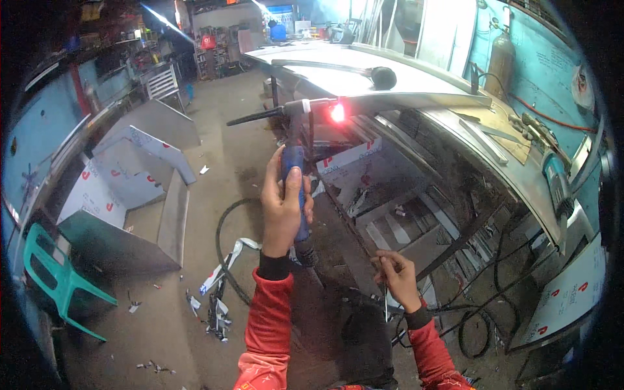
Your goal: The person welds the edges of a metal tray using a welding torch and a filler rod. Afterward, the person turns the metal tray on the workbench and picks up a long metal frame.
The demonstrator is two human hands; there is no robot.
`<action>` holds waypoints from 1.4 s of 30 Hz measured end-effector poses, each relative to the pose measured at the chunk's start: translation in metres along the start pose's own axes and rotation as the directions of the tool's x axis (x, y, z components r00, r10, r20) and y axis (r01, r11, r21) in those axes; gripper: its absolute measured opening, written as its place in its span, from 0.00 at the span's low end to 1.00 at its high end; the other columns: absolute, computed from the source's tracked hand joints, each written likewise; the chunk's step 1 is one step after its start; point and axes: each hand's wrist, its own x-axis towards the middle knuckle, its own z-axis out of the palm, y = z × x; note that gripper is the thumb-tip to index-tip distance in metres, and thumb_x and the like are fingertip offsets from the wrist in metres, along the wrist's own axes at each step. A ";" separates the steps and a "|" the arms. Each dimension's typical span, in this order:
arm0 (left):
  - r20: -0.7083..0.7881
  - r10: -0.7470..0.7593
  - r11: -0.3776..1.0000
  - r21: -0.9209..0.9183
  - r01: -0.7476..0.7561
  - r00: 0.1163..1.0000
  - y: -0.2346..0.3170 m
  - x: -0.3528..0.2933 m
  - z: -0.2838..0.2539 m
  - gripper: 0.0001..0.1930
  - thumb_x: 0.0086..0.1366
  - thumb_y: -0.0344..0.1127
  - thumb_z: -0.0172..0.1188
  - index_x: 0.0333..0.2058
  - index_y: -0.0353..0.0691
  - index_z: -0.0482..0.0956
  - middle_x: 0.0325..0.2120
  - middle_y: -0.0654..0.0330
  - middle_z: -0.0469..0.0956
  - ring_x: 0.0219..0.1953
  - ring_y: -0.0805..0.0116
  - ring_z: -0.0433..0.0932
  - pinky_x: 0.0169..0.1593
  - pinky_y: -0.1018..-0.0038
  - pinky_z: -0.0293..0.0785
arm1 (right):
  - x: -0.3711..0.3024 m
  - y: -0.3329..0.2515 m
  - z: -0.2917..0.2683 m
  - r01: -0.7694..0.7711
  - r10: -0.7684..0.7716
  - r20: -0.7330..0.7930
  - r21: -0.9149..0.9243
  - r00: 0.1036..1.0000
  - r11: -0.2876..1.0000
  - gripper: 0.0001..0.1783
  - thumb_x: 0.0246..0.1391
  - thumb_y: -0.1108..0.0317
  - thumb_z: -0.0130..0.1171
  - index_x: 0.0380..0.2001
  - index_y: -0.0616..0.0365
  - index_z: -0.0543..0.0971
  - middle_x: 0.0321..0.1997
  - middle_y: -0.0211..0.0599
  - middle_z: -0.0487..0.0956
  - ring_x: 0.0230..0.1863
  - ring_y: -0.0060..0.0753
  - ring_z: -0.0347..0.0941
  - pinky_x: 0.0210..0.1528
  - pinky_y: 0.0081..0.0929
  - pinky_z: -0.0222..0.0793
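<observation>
My left hand [281,205] is wrapped round the blue handle of a TIG torch [294,159], thumb pressed along its side. The torch head carries a long black back cap pointing left and a pale cup pointing right. Just beyond the cup a bright red glow shows under the front edge of the metal-topped table [429,101]. Lower and to the right, my right hand [398,279] pinches a thin rod [386,304], its fingertips closed together. Part of the rod is lost against the dark background, so its upper end cannot be made out.
A mallet [382,78] lies on the table. An angle grinder [558,185] rests on its right side. Black cables [474,331] coil on the floor at lower right. Bent sheet-metal panels [123,175] and a green plastic chair [58,273] stand left; a gas cylinder [500,62] stands back right.
</observation>
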 end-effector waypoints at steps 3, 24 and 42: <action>0.000 -0.001 1.000 0.006 0.001 1.000 0.000 0.000 -0.001 0.25 0.77 0.44 0.50 0.68 0.48 0.59 0.28 0.64 0.71 0.17 0.80 0.67 0.18 0.79 0.66 | -0.002 0.002 0.002 -0.003 0.004 0.028 -0.023 1.000 1.000 0.15 0.71 0.65 0.52 0.51 0.64 0.80 0.44 0.38 0.85 0.27 0.21 0.79 0.31 0.23 0.76; -0.031 0.088 0.988 0.127 -0.084 0.996 0.005 0.008 0.002 0.26 0.77 0.46 0.49 0.68 0.45 0.59 0.27 0.63 0.71 0.17 0.80 0.68 0.16 0.79 0.66 | -0.005 0.002 -0.004 -0.142 0.143 0.042 -0.042 0.989 0.989 0.16 0.70 0.66 0.54 0.53 0.64 0.80 0.51 0.42 0.83 0.40 0.28 0.83 0.38 0.28 0.79; -0.232 0.205 0.979 0.038 -0.202 0.951 -0.001 0.006 -0.007 0.23 0.75 0.39 0.55 0.63 0.42 0.61 0.24 0.66 0.71 0.18 0.81 0.67 0.20 0.80 0.65 | 0.006 -0.012 0.016 0.160 -0.150 0.056 -0.307 0.987 0.938 0.13 0.68 0.72 0.53 0.50 0.64 0.81 0.43 0.35 0.85 0.37 0.22 0.81 0.39 0.22 0.75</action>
